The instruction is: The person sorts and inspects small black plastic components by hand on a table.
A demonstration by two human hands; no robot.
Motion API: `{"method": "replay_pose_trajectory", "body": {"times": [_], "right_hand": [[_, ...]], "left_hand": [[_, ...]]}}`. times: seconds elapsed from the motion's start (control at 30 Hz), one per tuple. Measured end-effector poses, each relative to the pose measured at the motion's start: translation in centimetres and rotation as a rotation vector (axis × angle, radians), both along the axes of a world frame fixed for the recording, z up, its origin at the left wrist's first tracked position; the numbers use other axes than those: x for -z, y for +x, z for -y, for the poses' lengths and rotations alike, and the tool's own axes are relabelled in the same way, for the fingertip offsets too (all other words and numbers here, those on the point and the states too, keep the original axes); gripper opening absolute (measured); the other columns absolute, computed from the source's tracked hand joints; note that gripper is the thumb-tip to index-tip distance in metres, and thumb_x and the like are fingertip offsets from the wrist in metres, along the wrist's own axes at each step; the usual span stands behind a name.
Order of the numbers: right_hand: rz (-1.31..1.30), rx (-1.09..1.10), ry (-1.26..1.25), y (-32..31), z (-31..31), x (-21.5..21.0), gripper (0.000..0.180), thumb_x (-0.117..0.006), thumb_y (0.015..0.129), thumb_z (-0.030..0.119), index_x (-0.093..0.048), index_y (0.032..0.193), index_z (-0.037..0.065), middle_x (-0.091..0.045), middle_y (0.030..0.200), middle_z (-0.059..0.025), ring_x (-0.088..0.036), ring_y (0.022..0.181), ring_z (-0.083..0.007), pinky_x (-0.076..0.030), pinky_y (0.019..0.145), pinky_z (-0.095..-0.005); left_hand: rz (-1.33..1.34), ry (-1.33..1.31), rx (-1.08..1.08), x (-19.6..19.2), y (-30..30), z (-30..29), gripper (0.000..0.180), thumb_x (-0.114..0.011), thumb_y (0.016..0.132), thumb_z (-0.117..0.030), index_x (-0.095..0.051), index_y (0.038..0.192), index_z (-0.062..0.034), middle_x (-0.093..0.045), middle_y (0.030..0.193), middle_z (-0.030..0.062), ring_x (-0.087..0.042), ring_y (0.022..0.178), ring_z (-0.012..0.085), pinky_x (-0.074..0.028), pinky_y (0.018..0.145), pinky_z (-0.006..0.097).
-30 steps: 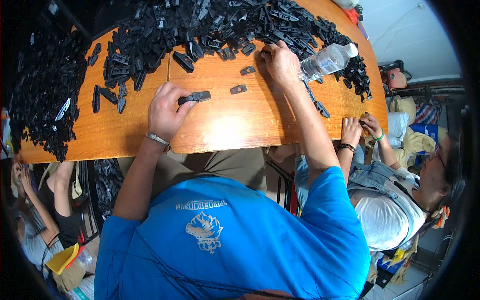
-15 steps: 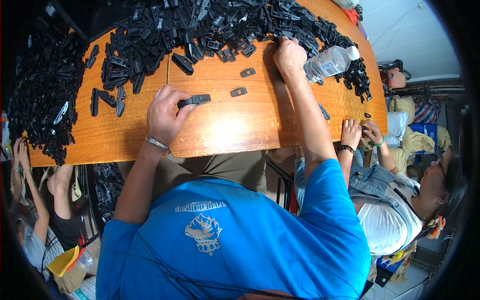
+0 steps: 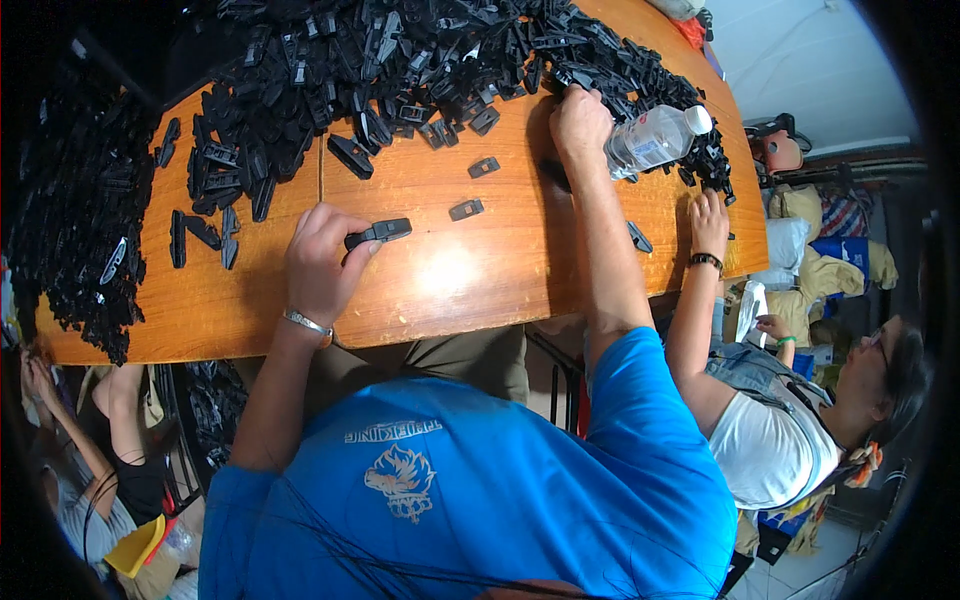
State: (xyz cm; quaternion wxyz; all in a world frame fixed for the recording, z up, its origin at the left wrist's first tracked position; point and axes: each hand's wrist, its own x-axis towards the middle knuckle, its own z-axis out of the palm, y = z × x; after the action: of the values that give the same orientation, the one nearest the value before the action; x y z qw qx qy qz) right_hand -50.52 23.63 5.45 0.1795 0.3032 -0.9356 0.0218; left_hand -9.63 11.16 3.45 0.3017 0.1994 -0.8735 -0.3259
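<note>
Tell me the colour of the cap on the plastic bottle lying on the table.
White. The bottle cap shows in the head view, on the clear bottle beside the right hand.

- The right hand reaches into the heap of small black plastic clips; its fingertips are buried among the pieces, so whether they pinch one cannot be told.
- The heap runs off the top edge, and its left part sinks into the dark rim, where single pieces blur together.
- The left hand covers one end of a long black plastic clip; the thumb's grip underneath is hidden.
- The clear plastic water bottle hides the clips behind it.
- The far end of the orange wooden table is cut off at the top right.
- The seated co-worker's hand hides whatever lies beneath it.
</note>
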Motion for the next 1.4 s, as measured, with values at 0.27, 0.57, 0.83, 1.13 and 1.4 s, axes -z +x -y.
{"method": "replay_pose_trajectory", "body": {"times": [0.27, 0.57, 0.83, 1.13, 1.4], "right_hand": [[0.04, 0.071, 0.053, -0.1, 1.4, -0.9, 0.021, -0.064, 0.097, 0.012, -0.078, 0.11, 0.003, -0.07, 0.121, -0.0236, -0.079, 0.094, -0.0385, -0.065, 0.081, -0.0458], [0.005, -0.114, -0.092, 1.1, 4.3, -0.5, 0.019, -0.065, 0.096, 0.012, -0.076, 0.112, 0.009, -0.07, 0.114, -0.0204, -0.078, 0.089, -0.039, -0.064, 0.077, -0.0487], [-0.015, -0.056, -0.06, -3.5, 5.0, 1.3, 0.016, -0.065, 0.096, 0.014, -0.076, 0.107, 0.009, -0.072, 0.112, -0.02, -0.078, 0.089, -0.039, -0.064, 0.077, -0.0482], [0.049, -0.161, -0.25, -1.2, 6.6, 0.0, 0.021, -0.065, 0.097, 0.014, -0.078, 0.114, 0.01, -0.068, 0.117, -0.0233, -0.077, 0.092, -0.0438, -0.063, 0.08, -0.0522], [0.303, -0.11, -0.298, -2.4, 9.9, 0.0, 0.036, -0.063, 0.106, 0.04, -0.077, 0.131, 0.019, -0.066, 0.132, -0.0254, -0.072, 0.112, -0.0461, -0.058, 0.098, -0.0548]], "left_hand": [[0.072, 0.043, -0.008, -0.3, 0.1, 0.2, 0.022, -0.088, 0.079, -0.01, -0.076, 0.097, -0.0055, -0.069, 0.1, 0.0098, -0.067, 0.1, 0.0318, -0.055, 0.085, 0.042], [0.106, 0.034, -0.009, -0.5, 0.2, 0.2, 0.026, -0.088, 0.078, -0.005, -0.073, 0.1, -0.0051, -0.067, 0.101, 0.0095, -0.066, 0.099, 0.0303, -0.054, 0.084, 0.042], [0.07, 0.041, 0.011, -0.3, -0.1, 0.4, 0.027, -0.09, 0.079, -0.012, -0.072, 0.1, -0.011, -0.066, 0.099, 0.0076, -0.066, 0.098, 0.0315, -0.054, 0.082, 0.043], [-0.015, 0.059, 0.056, -0.3, -0.1, 0.6, 0.028, -0.085, 0.08, -0.001, -0.069, 0.102, -0.0063, -0.063, 0.097, 0.0099, -0.063, 0.091, 0.0292, -0.05, 0.081, 0.041], [-0.008, 0.091, 0.054, -0.3, -0.2, 0.3, 0.023, -0.082, 0.083, -0.002, -0.07, 0.102, -0.0058, -0.062, 0.097, 0.0095, -0.063, 0.091, 0.0288, -0.05, 0.082, 0.04]]}}
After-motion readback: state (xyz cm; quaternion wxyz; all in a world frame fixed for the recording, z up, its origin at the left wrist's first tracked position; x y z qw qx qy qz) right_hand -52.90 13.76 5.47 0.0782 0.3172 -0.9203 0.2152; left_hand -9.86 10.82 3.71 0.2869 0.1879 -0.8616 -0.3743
